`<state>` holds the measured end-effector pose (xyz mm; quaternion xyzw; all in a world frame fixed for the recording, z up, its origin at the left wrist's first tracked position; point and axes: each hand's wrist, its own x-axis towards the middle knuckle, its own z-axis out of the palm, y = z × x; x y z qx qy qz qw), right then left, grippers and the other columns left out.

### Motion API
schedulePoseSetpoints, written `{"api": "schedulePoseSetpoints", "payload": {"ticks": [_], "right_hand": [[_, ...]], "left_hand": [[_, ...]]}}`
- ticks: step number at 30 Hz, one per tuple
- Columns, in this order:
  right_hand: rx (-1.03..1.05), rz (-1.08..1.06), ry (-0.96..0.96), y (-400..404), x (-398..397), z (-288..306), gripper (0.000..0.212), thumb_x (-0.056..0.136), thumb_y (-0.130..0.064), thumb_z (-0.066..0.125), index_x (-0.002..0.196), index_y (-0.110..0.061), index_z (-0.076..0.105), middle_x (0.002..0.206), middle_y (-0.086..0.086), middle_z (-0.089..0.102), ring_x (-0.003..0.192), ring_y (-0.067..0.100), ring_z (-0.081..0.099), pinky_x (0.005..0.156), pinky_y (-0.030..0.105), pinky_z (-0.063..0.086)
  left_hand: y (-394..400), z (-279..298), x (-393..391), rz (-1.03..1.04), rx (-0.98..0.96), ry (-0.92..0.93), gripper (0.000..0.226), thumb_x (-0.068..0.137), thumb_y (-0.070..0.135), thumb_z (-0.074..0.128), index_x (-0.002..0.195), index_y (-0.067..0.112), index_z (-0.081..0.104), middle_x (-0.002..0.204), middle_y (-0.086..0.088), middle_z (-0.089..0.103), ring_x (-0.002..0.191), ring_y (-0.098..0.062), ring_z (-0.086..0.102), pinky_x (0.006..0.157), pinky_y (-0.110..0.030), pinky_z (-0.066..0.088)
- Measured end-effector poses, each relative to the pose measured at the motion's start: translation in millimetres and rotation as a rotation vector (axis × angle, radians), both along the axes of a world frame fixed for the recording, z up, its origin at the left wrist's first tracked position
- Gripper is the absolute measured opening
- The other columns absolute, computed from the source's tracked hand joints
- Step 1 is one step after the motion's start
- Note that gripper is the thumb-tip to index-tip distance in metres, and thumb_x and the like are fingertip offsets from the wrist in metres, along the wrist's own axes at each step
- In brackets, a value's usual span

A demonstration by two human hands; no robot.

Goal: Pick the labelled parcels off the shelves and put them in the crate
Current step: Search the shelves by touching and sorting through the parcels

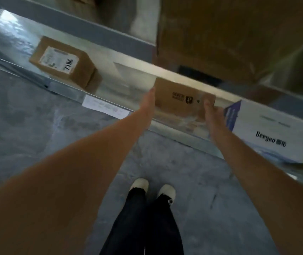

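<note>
A small brown cardboard parcel with black printed marks stands on the metal shelf, near its front edge. My left hand lies flat against the parcel's left side, fingers straight. My right hand touches the parcel's right front corner, its fingers extended along the box. Both arms reach forward from the bottom of the view. Further left on the same shelf sits another brown parcel with a white label and a handwritten number. No crate is in view.
A white box with a blue end and dark lettering lies on the shelf at the right. A large brown carton fills the shelf above. A white tag hangs on the shelf's front rail. Grey concrete floor and my shoes lie below.
</note>
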<state>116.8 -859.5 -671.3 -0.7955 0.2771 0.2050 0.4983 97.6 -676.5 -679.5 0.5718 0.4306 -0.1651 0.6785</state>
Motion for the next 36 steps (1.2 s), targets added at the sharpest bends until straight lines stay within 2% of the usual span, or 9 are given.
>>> {"api": "schedulePoseSetpoints", "payload": {"ticks": [3, 6, 9, 12, 15, 18, 25, 31, 36], "right_hand": [[0.053, -0.064, -0.028, -4.8, -5.1, 3.8, 0.040, 0.094, -0.033, 0.057, 0.123, -0.006, 0.057, 0.118, 0.008, 0.061, 0.097, 0.017, 0.055, 0.076, 0.024, 0.044], [0.070, -0.159, -0.086, -18.3, -11.6, 12.1, 0.013, 0.090, -0.031, 0.060, 0.096, -0.020, 0.062, 0.095, -0.005, 0.058, 0.095, 0.018, 0.053, 0.071, 0.024, 0.043], [0.152, -0.299, -0.090, -27.8, -23.2, 27.7, 0.025, 0.085, -0.040, 0.061, 0.098, -0.019, 0.056, 0.090, 0.000, 0.055, 0.079, 0.018, 0.051, 0.067, 0.031, 0.042], [0.187, -0.399, -0.112, -29.0, -32.2, 38.2, 0.035, 0.081, -0.043, 0.062, 0.100, -0.016, 0.055, 0.093, 0.007, 0.056, 0.080, 0.021, 0.053, 0.075, 0.040, 0.049], [0.269, -0.495, -0.112, -26.6, -42.1, 39.9, 0.014, 0.086, -0.031, 0.062, 0.080, -0.018, 0.061, 0.085, 0.002, 0.063, 0.083, 0.018, 0.059, 0.078, 0.035, 0.050], [0.380, -0.505, -0.077, -25.0, -50.0, 39.2, 0.013, 0.088, -0.032, 0.061, 0.084, -0.021, 0.065, 0.088, -0.001, 0.068, 0.082, 0.015, 0.059, 0.078, 0.031, 0.047], [0.427, -0.350, 0.026, -20.8, -56.8, 39.1, 0.034, 0.091, -0.053, 0.053, 0.114, -0.028, 0.061, 0.109, -0.005, 0.064, 0.099, 0.013, 0.060, 0.086, 0.037, 0.050], [0.363, -0.340, 0.060, -17.6, -59.2, 32.0, 0.023, 0.094, -0.044, 0.054, 0.112, -0.029, 0.056, 0.103, -0.007, 0.061, 0.095, 0.010, 0.058, 0.076, 0.028, 0.047], [0.302, -0.263, 0.032, -15.6, -54.4, 22.0, 0.024, 0.096, -0.027, 0.054, 0.116, -0.014, 0.054, 0.119, 0.005, 0.061, 0.102, 0.017, 0.062, 0.087, 0.031, 0.051]], "left_hand": [[-0.8, -1.8, -5.5, 0.153, -0.036, 0.035, 0.031, 0.099, 0.039, 0.035, 0.106, 0.020, 0.058, 0.082, 0.011, 0.050, 0.075, -0.007, 0.045, 0.079, -0.023, 0.034], [4.9, 11.6, -10.2, 0.312, -0.185, -0.029, 0.036, 0.099, 0.031, 0.032, 0.108, 0.014, 0.063, 0.087, 0.006, 0.063, 0.072, -0.009, 0.051, 0.054, -0.023, 0.041], [17.3, 28.1, -11.2, 0.288, -0.139, -0.077, 0.043, 0.101, 0.030, 0.029, 0.125, 0.008, 0.057, 0.114, -0.001, 0.066, 0.075, -0.010, 0.057, 0.067, -0.026, 0.039], [23.4, 36.1, -9.7, 0.170, -0.064, -0.100, 0.045, 0.099, 0.033, 0.028, 0.102, 0.018, 0.070, 0.098, 0.010, 0.069, 0.089, -0.011, 0.056, 0.084, -0.032, 0.034], [28.5, 42.9, -4.1, 0.162, -0.144, -0.091, 0.050, 0.096, 0.039, 0.030, 0.082, 0.026, 0.076, 0.103, 0.013, 0.068, 0.104, -0.014, 0.053, 0.094, -0.038, 0.039], [33.2, 47.8, -4.8, 0.073, -0.126, -0.016, 0.037, 0.092, 0.041, 0.034, 0.092, 0.031, 0.070, 0.104, 0.015, 0.063, 0.101, -0.012, 0.053, 0.075, -0.034, 0.042], [37.3, 28.0, -24.8, 0.011, -0.053, 0.015, 0.042, 0.094, 0.038, 0.031, 0.109, 0.020, 0.066, 0.089, 0.007, 0.064, 0.080, -0.009, 0.051, 0.078, -0.031, 0.036], [32.0, 22.3, -30.4, -0.027, -0.029, -0.007, 0.045, 0.098, 0.044, 0.029, 0.109, 0.019, 0.065, 0.094, 0.006, 0.065, 0.089, -0.010, 0.057, 0.082, -0.029, 0.041], [26.7, 16.1, -27.9, -0.039, -0.007, 0.037, 0.047, 0.095, 0.048, 0.040, 0.129, 0.017, 0.055, 0.126, 0.001, 0.060, 0.120, -0.016, 0.050, 0.110, -0.039, 0.031]]}}
